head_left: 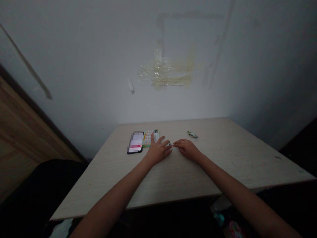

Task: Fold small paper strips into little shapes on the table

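Observation:
My left hand lies low over the table with its fingers spread. Its fingertips reach a small whitish piece between my two hands, too small and dim to name. From the other side my right hand meets the same piece, its fingers pressed together at the tips. Beyond my left hand lies a green and white printed box, partly covered by my fingers. Touching or nearly touching the box on its left is a phone with a lit, blurred-out screen.
A small green and white packet rests on the pale wooden table behind my right hand. The table's far edge meets a grey wall with peeling clear tape. Dark clutter shows below the front edge.

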Demonstrator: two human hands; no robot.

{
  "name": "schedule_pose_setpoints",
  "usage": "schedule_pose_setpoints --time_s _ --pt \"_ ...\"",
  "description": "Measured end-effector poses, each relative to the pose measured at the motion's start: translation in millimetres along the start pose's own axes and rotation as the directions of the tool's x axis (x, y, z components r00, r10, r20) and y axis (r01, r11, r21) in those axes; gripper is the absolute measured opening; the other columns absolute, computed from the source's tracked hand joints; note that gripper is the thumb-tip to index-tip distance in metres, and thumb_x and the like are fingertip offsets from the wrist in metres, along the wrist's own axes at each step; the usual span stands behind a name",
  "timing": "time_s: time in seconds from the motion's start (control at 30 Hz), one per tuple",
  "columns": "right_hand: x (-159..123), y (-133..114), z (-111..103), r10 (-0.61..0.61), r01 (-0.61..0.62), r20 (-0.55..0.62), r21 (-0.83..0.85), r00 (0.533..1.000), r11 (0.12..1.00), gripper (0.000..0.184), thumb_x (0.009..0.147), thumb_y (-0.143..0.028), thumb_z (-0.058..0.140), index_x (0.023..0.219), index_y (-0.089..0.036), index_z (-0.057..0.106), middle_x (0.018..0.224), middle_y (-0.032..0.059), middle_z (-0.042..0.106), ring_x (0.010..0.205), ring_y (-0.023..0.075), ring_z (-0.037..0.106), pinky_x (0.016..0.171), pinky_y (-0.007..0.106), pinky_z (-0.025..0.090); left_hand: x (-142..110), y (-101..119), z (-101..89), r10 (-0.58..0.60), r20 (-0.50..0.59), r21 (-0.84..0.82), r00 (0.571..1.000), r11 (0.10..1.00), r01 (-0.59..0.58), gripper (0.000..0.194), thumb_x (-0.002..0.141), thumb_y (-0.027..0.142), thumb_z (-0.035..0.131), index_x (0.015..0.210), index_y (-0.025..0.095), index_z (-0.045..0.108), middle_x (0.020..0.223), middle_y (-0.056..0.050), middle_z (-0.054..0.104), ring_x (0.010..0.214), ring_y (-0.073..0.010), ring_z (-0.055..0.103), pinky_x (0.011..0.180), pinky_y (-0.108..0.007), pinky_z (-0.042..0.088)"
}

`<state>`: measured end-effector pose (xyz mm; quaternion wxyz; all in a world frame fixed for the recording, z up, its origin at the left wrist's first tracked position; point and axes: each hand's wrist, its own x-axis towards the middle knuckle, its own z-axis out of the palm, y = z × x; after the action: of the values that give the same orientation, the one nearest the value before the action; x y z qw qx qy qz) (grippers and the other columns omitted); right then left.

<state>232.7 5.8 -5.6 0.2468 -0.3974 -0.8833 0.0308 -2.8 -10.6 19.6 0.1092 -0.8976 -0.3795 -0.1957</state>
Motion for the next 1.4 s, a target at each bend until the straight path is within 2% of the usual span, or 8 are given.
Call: schedule_pose_setpoints --time_s 0.27,0.5,0.67,0.9,1.1,1.4 --pt "-1 -1 -2 0.027 -0.027 0.011 -0.013 1.0 1.0 0.041 0.088 -0.011 0.051 0.122 -0.028 0.068 0.123 0.0023 0.069 0.116 0.0197 0.058 0.104 0.039 0.044 1 2 -5.3 0.051 -0.013 -0.003 0.999 0.999 -0.051 0.026 0.094 0.04 0.053 0.116 0.039 0.067 0.121 0.0 0.067 0.13 -0.0329 0.047 0.112 -0.075 -0.01" --pt "-1 -1 -2 0.038 -0.038 0.024 -0.004 0.999 0.999 0.043 0.088 -0.011 0.051 0.123 -0.029 0.066 0.124 0.0018 0.068 0.118 0.0197 0.057 0.105 0.039 0.043 -8 -1 -8.9 0.036 0.011 0.058 0.999 0.998 -0.036 0.027 0.097 0.042 0.048 0.114 0.04 0.069 0.121 0.001 0.066 0.128 -0.0307 0.047 0.113 -0.073 -0.011" --pt "-1 0 -2 0.043 -0.043 0.022 0.0 0.999 0.999 0.041 0.089 -0.012 0.05 0.123 -0.029 0.067 0.124 0.0022 0.068 0.117 0.0198 0.058 0.104 0.039 0.043 -13 -4 -7.2 -0.009 -0.003 0.061 1.0 0.998 0.01 0.027 0.096 0.043 0.05 0.114 0.042 0.069 0.121 0.0 0.065 0.126 -0.0307 0.048 0.112 -0.074 -0.009" --pt "-1 2 0 0.033 -0.034 0.025 0.011 0.999 0.999 0.041 0.089 -0.012 0.05 0.123 -0.028 0.067 0.123 0.002 0.068 0.116 0.0201 0.058 0.104 0.039 0.044 -17 -8 -6.5 -0.013 -0.028 0.064 1.0 0.998 0.015 0.027 0.096 0.044 0.049 0.112 0.042 0.071 0.118 0.0 0.066 0.121 -0.0279 0.051 0.112 -0.073 -0.008" --pt "-1 5 1 0.009 -0.01 0.021 0.04 1.0 0.999 0.044 0.088 -0.01 0.051 0.125 -0.029 0.066 0.123 0.0025 0.069 0.116 0.0204 0.059 0.104 0.042 0.043 -17 -9 -0.6 -0.063 -0.024 -0.015 0.998 0.998 0.063 0.026 0.095 0.042 0.051 0.112 0.042 0.071 0.122 -0.001 0.065 0.123 -0.0272 0.05 0.112 -0.074 -0.005" --pt "-5 11 6 -0.028 0.028 -0.004 0.108 1.0 0.994 0.046 0.091 -0.01 0.047 0.129 -0.031 0.063 0.131 0.0013 0.065 0.121 0.0214 0.056 0.105 0.045 0.043 -12 -4 1.2 -0.113 0.105 -0.229 0.988 0.964 0.135 0.025 0.096 0.045 0.051 0.111 0.042 0.071 0.141 0.003 0.056 0.138 -0.0293 0.039 0.11 -0.075 -0.004"
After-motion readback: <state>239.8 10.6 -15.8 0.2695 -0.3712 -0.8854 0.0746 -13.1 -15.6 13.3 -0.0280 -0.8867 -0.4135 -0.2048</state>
